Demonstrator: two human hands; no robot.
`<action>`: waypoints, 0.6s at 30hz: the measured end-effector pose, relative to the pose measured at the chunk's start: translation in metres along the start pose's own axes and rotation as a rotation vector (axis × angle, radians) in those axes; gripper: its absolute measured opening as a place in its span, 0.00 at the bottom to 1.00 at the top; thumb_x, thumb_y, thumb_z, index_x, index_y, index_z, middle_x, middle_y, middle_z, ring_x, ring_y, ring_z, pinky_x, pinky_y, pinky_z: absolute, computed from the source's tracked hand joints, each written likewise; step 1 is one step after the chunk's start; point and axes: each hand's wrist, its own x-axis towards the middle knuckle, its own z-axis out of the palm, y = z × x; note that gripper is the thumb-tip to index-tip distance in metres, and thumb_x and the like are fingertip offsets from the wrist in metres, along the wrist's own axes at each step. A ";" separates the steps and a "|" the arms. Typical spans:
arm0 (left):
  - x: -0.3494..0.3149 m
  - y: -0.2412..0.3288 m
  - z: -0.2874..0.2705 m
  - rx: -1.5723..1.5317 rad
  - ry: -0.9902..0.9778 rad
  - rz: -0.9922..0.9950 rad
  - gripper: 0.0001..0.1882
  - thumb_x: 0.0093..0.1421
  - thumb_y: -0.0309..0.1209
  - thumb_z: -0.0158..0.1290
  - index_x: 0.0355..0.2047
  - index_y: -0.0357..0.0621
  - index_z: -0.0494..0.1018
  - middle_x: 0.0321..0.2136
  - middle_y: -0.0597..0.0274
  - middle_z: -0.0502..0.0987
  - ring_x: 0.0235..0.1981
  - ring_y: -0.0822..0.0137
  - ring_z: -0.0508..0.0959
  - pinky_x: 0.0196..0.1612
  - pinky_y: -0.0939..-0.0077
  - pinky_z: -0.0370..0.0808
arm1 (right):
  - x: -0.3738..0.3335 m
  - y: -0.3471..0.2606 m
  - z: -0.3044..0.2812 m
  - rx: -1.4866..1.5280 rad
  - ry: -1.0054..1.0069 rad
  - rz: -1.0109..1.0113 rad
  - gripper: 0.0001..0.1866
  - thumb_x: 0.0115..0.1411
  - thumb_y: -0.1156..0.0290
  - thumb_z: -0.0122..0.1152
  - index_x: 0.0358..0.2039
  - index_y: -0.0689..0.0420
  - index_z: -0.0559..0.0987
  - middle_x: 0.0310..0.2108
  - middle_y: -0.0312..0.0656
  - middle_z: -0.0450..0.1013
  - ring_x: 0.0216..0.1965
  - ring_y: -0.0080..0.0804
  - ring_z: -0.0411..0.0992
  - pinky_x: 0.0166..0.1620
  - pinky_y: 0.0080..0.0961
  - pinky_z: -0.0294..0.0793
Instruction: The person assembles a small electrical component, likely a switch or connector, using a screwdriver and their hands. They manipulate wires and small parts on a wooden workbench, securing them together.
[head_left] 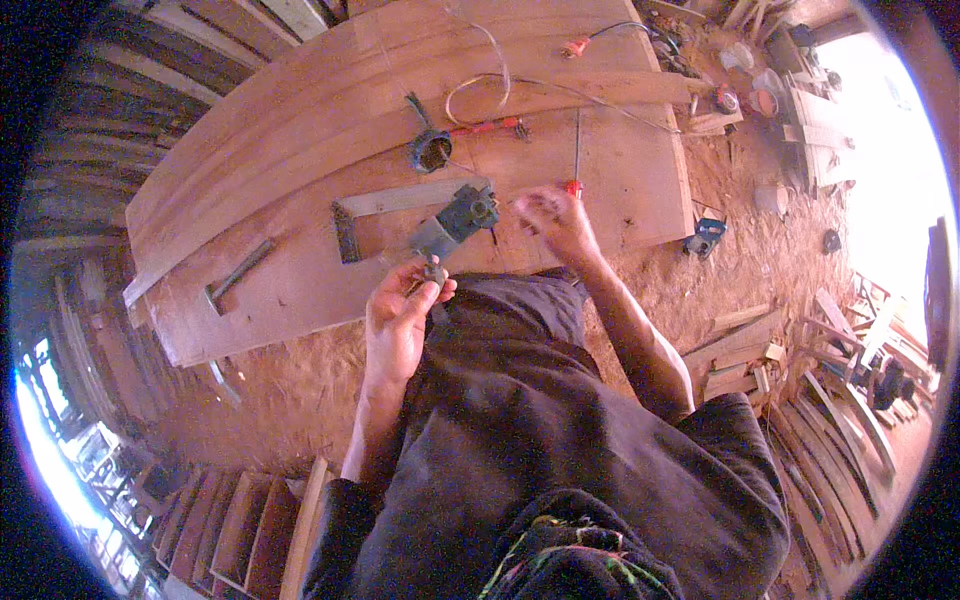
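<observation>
My left hand [398, 318] pinches a small grey part [434, 274] between thumb and fingers; its exact kind is unclear. Just beyond it, a grey-green power tool body [452, 224] lies on the wooden board beside a metal carpenter's square [405, 198]. My right hand [556, 222] hovers right of the tool body, its fingers smeared by motion. Close to those fingers is a screwdriver with a red handle [573, 187]; whether they touch it cannot be told. A dark round part with a hollow centre [432, 151] sits farther back, a red-handled tool [490, 127] beside it.
A hammer [238, 278] rests on the left of the large wooden board [290, 140]. A pale cable [560, 88] curves across its far side, near a red plug [575, 47]. Wood offcuts [735, 350] and a blue tool [706, 236] lie on the ground at right.
</observation>
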 end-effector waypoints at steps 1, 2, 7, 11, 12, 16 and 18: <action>0.002 0.000 0.001 -0.125 -0.011 0.013 0.15 0.62 0.25 0.56 0.49 0.34 0.73 0.44 0.53 0.77 0.47 0.59 0.78 0.53 0.69 0.76 | 0.009 0.015 -0.004 -0.041 0.053 0.025 0.14 0.64 0.63 0.60 0.40 0.62 0.79 0.31 0.38 0.79 0.32 0.24 0.76 0.35 0.25 0.76; 0.004 0.000 0.001 -0.215 -0.001 0.002 0.14 0.62 0.25 0.55 0.48 0.35 0.72 0.43 0.53 0.77 0.47 0.58 0.78 0.53 0.68 0.77 | 0.019 0.031 -0.006 -0.078 0.103 0.050 0.13 0.63 0.64 0.61 0.41 0.61 0.80 0.31 0.38 0.79 0.31 0.27 0.77 0.35 0.26 0.76; 0.011 0.001 0.002 -0.651 0.055 -0.137 0.10 0.62 0.22 0.53 0.44 0.33 0.72 0.43 0.49 0.77 0.51 0.52 0.77 0.57 0.66 0.77 | 0.077 0.016 0.011 -0.517 0.315 -0.316 0.12 0.57 0.69 0.63 0.42 0.54 0.80 0.38 0.43 0.77 0.41 0.44 0.75 0.43 0.38 0.75; 0.006 0.025 0.022 -0.803 0.007 -0.133 0.14 0.64 0.23 0.51 0.49 0.32 0.71 0.45 0.48 0.77 0.53 0.51 0.76 0.57 0.68 0.77 | 0.131 0.040 0.025 -0.836 0.490 -0.503 0.15 0.55 0.69 0.61 0.45 0.49 0.79 0.49 0.44 0.72 0.54 0.48 0.68 0.53 0.51 0.68; 0.003 0.031 0.025 -0.820 -0.054 -0.108 0.15 0.65 0.25 0.50 0.52 0.32 0.70 0.46 0.48 0.77 0.53 0.53 0.76 0.56 0.69 0.78 | 0.138 0.047 0.023 -0.917 0.509 -0.490 0.15 0.56 0.69 0.61 0.46 0.48 0.79 0.51 0.44 0.70 0.56 0.48 0.66 0.55 0.54 0.66; -0.003 0.042 0.028 -0.900 -0.143 -0.110 0.16 0.68 0.28 0.49 0.53 0.32 0.69 0.48 0.49 0.76 0.52 0.57 0.77 0.54 0.69 0.79 | 0.157 0.054 0.019 -1.046 0.439 -0.465 0.18 0.56 0.69 0.57 0.49 0.46 0.77 0.52 0.42 0.69 0.55 0.48 0.65 0.54 0.56 0.65; -0.008 0.046 0.030 -0.940 -0.160 -0.083 0.17 0.68 0.29 0.48 0.53 0.32 0.68 0.48 0.49 0.76 0.51 0.57 0.77 0.52 0.70 0.80 | 0.150 0.032 0.018 -1.007 0.298 -0.430 0.18 0.57 0.70 0.55 0.49 0.47 0.77 0.52 0.40 0.69 0.55 0.46 0.66 0.55 0.54 0.64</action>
